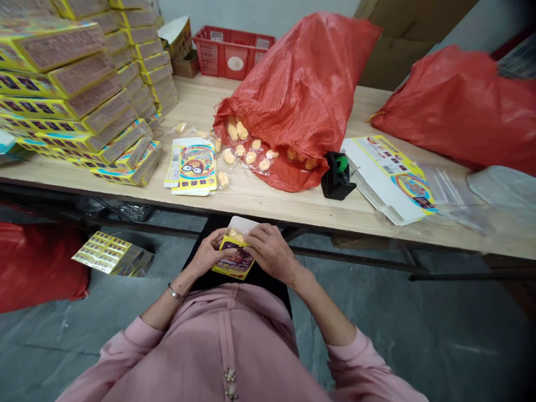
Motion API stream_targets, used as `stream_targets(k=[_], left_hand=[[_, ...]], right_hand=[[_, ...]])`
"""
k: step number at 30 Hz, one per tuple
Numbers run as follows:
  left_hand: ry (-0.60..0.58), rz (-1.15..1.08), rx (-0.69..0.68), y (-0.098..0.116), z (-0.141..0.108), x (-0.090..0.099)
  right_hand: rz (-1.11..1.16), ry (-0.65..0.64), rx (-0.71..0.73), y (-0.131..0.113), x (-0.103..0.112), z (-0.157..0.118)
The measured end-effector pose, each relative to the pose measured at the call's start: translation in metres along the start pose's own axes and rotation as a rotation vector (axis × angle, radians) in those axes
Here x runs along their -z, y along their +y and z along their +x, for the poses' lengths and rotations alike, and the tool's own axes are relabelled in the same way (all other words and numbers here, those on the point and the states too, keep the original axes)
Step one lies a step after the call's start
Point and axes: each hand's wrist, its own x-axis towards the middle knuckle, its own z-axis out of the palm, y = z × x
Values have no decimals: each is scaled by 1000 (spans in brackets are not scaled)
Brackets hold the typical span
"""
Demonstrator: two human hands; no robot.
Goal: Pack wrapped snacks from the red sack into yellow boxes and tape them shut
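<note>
Left hand point(207, 254), right hand point(274, 251), box point(239, 261) between (table edge point(301, 216) ahead)

A pale wall point(251, 12) stands behind a long light-wood table point(268, 202) above a smooth grey floor point(419, 335).

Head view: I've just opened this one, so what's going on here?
A person holds a small yellow box over their lap, the left hand gripping its side and the right hand at its upper right edge. The top is open, with pale yellow contents showing. On the table, a red sack lies with its mouth open, wrapped yellow pieces in and around it.
</note>
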Motion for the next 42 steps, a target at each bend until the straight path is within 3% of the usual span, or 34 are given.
stream_targets(k=[8,13,16,22,25,27,29,32,38,42], left_hand=[[-68,125,-59,8,1,-4],[-69,129,-178,5,1,1],[-86,164,-257,0,1,5],[-125,436,-257,-1,5,14],[-112,474,-269,4,7,18],[-65,404,-246,9,7,19],[-19,325,-199,15,5,17],[25,258,-147,21,-1,13],[-41,323,-59,19,-16,12],[-85,433,-81,23,-13,20]], right_hand=[[138,1,123,-6,-17,7],[119,182,-41,-5,-17,-7],[142,181,-72,-2,-21,-13],[229,180,-114,5,-31,-20],[332,341,-253,5,-35,-26],[470,485,-391,4,-43,-28],[656,548,-478,1,-53,-28],[837,531,-507,-5,-62,-26],[873,440,-566,-9,-64,-35],[876,426,-618,-9,-61,-40]])
